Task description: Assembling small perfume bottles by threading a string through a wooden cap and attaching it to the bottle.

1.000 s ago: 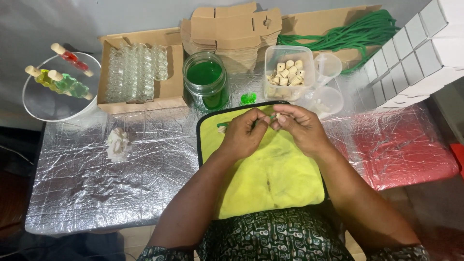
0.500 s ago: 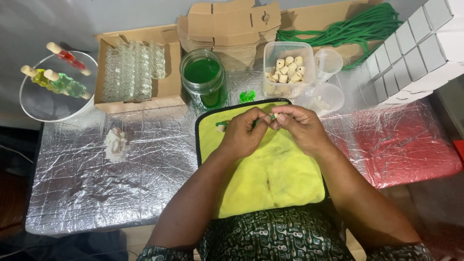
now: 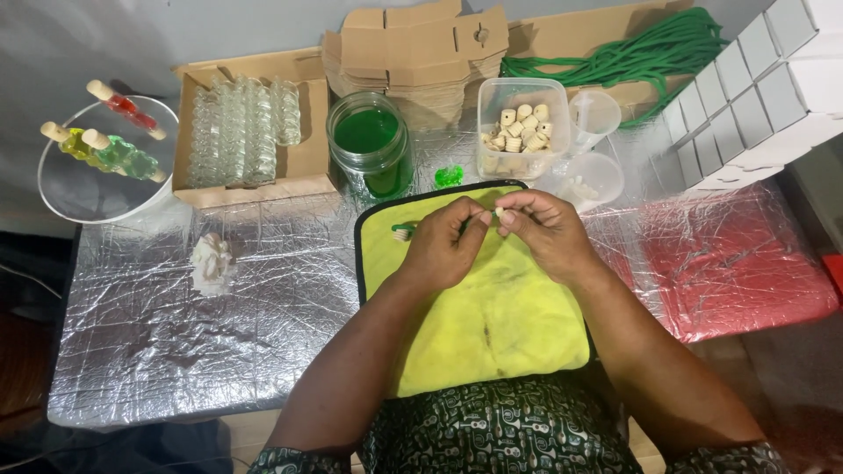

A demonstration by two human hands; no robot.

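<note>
While both hands meet over the yellow cloth, the right hand pinches a small pale cork at its fingertips, and the left hand pinches something tiny against it, too hidden to tell what. The cloth probably catches drips. More corks sit in the clear tub just behind, handy beside the jar of green liquid on the foil-covered counter.

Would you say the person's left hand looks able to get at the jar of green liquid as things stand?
Probably yes. The jar of green liquid stands just beyond the left hand, with only bare yellow cloth and foil between them. The hand is pinching something small against the right hand, so it would have to let go first.
</note>
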